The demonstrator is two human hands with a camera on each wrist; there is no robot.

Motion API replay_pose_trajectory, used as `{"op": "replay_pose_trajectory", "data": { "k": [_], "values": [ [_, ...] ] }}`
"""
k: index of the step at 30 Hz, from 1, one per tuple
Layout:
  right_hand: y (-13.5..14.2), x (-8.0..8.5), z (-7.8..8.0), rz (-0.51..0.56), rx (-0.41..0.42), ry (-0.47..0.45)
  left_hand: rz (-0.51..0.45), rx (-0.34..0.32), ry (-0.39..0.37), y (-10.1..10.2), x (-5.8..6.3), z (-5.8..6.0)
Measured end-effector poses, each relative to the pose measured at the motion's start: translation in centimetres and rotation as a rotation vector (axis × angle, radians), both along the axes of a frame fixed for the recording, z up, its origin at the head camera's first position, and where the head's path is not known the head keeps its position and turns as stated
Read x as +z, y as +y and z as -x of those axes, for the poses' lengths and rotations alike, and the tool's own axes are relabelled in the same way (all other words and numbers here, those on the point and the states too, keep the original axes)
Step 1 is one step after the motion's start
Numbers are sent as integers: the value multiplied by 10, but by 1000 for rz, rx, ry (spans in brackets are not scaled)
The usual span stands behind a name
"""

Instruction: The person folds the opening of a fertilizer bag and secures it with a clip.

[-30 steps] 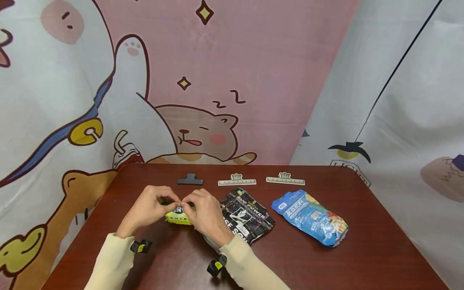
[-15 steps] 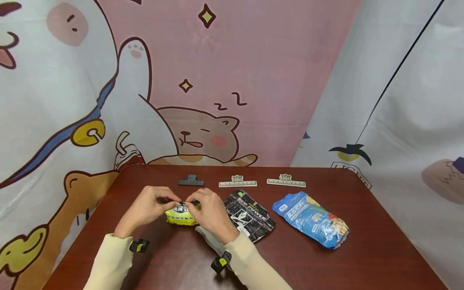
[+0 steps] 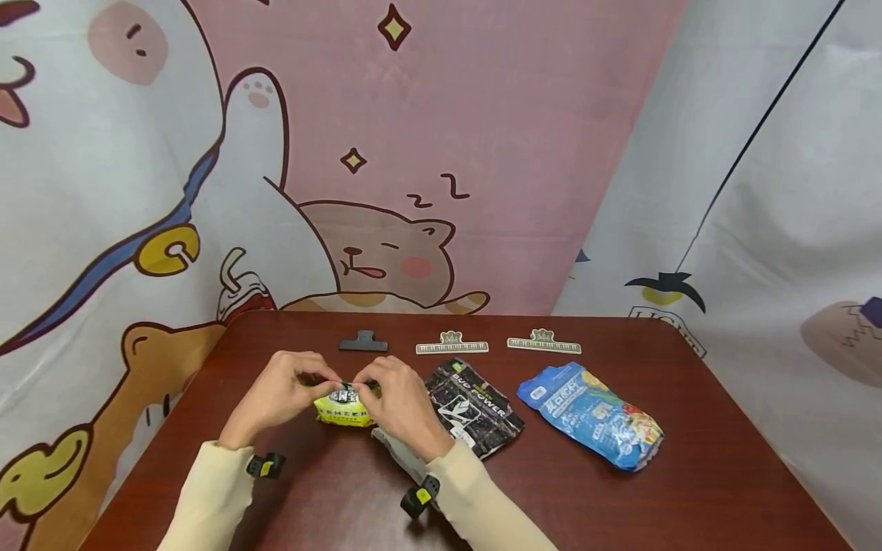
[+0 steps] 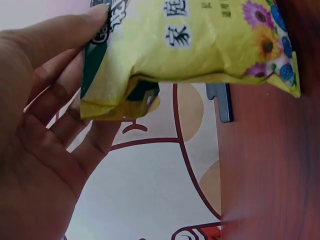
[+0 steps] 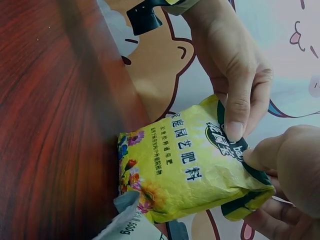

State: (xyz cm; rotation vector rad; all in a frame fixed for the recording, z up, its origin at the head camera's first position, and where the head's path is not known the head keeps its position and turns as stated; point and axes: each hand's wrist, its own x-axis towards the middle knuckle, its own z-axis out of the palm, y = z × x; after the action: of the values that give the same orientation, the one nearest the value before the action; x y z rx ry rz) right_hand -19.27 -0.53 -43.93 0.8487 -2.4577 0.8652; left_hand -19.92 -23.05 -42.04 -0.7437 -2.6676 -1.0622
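Note:
A small yellow bag of plant fertilizer (image 3: 342, 415) with a green top edge stands tilted on the table at the left. My left hand (image 3: 281, 394) pinches its top edge between thumb and fingers. Close beside it, my right hand (image 3: 401, 404) pinches the same edge. Flowers and dark characters show on the bag's front (image 5: 170, 175) in the right wrist view. In the left wrist view its underside and a folded side appear, with my left thumb (image 4: 75, 30) on the top strip.
To the right lie a black pouch (image 3: 472, 409) and a blue bag (image 3: 592, 417). A grey packet part (image 3: 402, 456) shows under my right forearm. Along the back are a dark clip (image 3: 363, 343) and two ruler-marked clips (image 3: 451, 344). A printed cloth hangs behind the table.
Over the second, my right hand has shifted slightly right along the bag's top edge, so more of the yellow front shows. Both hands keep their pinch; the other packets lie as before.

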Motion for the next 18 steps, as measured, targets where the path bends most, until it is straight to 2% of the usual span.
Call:
{"op": "replay_pose_trajectory", "data": {
  "k": [9, 18],
  "values": [
    [6, 3, 4, 14, 52, -120, -34, -33, -71, -8, 1, 2],
    [12, 5, 9, 35, 105, -167, -15, -7, -90, -12, 1, 2]
  ]
}}
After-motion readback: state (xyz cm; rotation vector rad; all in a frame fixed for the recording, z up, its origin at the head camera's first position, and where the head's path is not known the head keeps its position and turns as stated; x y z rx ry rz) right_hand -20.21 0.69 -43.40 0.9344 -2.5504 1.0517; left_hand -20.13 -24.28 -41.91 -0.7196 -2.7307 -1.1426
